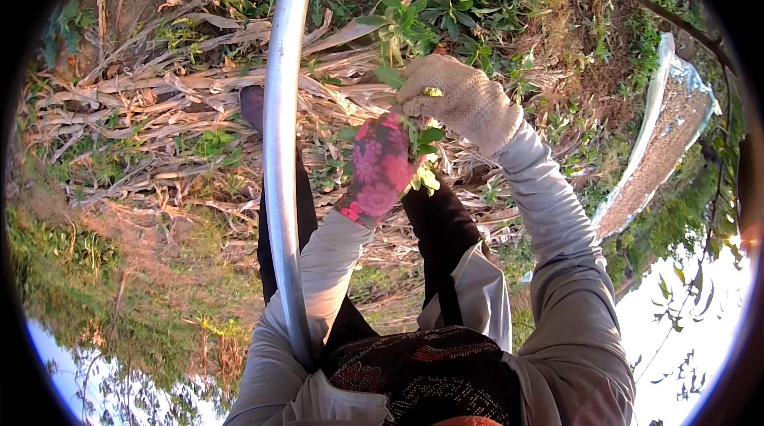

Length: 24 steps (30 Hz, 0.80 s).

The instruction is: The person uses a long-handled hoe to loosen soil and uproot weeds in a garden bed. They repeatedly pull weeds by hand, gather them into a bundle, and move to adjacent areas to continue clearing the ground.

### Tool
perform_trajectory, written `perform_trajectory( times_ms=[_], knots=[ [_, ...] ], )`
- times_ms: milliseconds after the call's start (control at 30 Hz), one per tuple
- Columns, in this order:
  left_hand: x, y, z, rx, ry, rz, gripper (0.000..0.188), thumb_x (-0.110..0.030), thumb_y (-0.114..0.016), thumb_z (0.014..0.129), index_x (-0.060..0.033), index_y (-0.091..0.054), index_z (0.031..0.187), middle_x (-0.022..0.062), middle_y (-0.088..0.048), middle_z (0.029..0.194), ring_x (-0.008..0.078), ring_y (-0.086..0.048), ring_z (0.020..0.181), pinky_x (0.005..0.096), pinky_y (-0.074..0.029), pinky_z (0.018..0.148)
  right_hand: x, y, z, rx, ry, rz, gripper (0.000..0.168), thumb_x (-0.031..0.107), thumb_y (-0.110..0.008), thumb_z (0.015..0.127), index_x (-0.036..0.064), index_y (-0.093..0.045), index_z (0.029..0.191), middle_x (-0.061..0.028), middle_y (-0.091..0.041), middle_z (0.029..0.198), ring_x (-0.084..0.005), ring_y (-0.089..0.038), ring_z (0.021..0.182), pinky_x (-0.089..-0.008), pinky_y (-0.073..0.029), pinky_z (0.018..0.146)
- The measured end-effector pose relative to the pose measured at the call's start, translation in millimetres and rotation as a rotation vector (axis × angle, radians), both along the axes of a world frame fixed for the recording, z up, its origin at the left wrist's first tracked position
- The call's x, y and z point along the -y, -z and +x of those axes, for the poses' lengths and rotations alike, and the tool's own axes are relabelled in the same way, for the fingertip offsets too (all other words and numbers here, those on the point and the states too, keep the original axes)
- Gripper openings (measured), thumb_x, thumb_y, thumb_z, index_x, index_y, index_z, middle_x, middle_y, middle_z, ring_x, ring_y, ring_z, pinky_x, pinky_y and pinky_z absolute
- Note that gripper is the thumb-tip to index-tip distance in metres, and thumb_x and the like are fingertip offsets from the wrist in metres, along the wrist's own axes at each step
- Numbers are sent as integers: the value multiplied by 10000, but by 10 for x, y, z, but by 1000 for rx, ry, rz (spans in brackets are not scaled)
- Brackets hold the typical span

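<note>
My left hand, in a dark glove or cuff with pink flowers, grips a small bunch of leafy green plants. Pale yellow-green leaf ends hang out below that fist. Just above and to the right, my right hand wears a beige knitted glove. Its fingers curl around green leaves at the top of the bunch, and a broad leaf sticks out by the fingertips. The glove hides part of the stems. Both hands are close together in front of my legs.
A shiny metal pole runs upright past my left arm, close to the camera. Dry corn stalks and husks cover the ground among green weeds. On the right lies a long sheet-like object with a pale edge. A thin branch hangs at upper right.
</note>
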<state>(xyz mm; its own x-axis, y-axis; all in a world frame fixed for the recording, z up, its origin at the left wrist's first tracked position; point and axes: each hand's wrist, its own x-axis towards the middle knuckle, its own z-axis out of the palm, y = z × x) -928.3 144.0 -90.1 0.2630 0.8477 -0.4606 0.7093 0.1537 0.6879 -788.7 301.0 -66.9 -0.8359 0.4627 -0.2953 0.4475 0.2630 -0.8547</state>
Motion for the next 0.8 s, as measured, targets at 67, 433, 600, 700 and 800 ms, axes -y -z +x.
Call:
perform_trajectory(
  times_ms=[67,433,600,700,800],
  knots=[
    [-74,-36,34,470,-447,-171,563,-358,-655,800,-78,-504,1264,85,-593,1168,243,-553,1043,381,-451,871,-4,-25,16,101,205,-129,198,162,-620,835,82,-658,1012,-94,-620,1005,-272,-601,942,-357,-493,838],
    [-96,97,-13,979,-918,-507,387,-89,-675,848,-50,-543,1210,48,-612,1134,140,-572,1014,277,-465,880,-14,0,257,307,947,-127,256,157,-554,925,47,-596,1153,-83,-622,1090,-176,-589,1010,-294,-455,895],
    [-195,-51,-59,1045,-1087,-606,371,-101,-691,845,-54,-564,1191,46,-636,1083,130,-587,970,268,-471,859,108,-199,209,181,327,-85,268,146,-614,876,14,-601,1108,-119,-601,1064,-243,-584,1017,-312,-459,896],
    [-230,-84,-80,1007,-1026,-602,385,-111,-697,842,-42,-555,1193,50,-639,1076,135,-591,959,271,-473,855,201,-94,74,146,368,-36,248,147,-649,771,74,-656,1007,-98,-614,970,-285,-587,952,-367,-489,824],
    [-166,-38,-55,870,-875,-458,395,-117,-705,836,-31,-549,1188,57,-637,1080,142,-588,966,273,-473,856,195,-107,0,161,290,19,199,147,-633,763,79,-662,948,-84,-617,954,-282,-589,905,-373,-492,773]
  ],
)
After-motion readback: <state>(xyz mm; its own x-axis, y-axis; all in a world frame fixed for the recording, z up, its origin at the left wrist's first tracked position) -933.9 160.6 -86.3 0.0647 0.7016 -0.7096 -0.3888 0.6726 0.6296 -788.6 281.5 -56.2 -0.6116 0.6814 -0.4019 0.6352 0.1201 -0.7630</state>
